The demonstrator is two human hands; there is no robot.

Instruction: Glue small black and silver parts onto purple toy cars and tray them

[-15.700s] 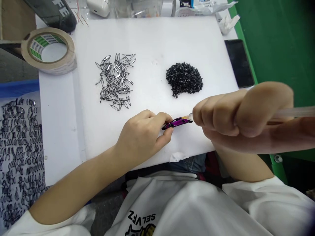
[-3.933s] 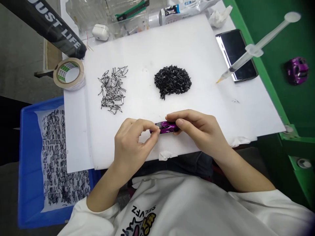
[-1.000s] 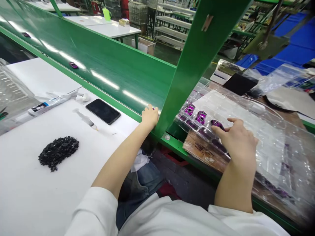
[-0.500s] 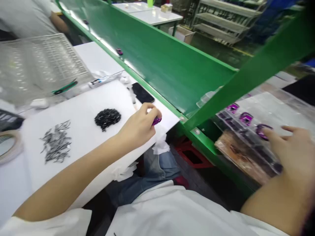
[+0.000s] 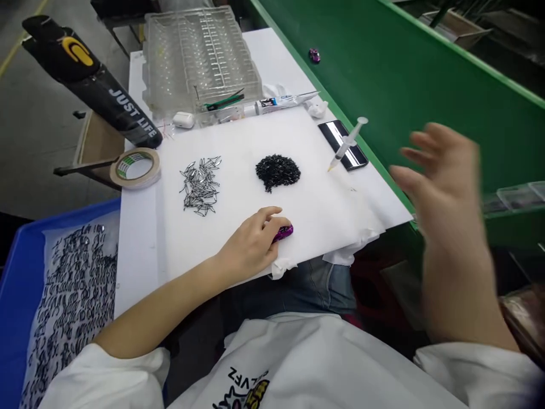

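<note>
My left hand (image 5: 255,241) rests on the white foam sheet (image 5: 238,139) near its front edge, fingers closed round a small purple toy car (image 5: 284,232). Beyond it lies a heap of tiny black pieces (image 5: 278,171), and to the left a loose pile of thin clear pieces with dark outlines (image 5: 201,186). My right hand (image 5: 447,176), smeared by motion, hovers over the right side by the green conveyor; its fingers are apart and nothing shows in them. A syringe (image 5: 348,144) leans across a black phone (image 5: 343,145) between the hands.
A green conveyor (image 5: 383,85) runs along the right, bearing another purple toy car (image 5: 314,55). Clear plastic trays (image 5: 200,57), a glue tube (image 5: 279,102) and green tweezers (image 5: 224,102) lie at the back. Left are a tape roll (image 5: 135,168), a black bottle (image 5: 97,85) and a blue bin (image 5: 25,267).
The view has swung left. My right hand has left the box of purple car parts and come back toward the table. My left hand still holds its toy car.
</note>
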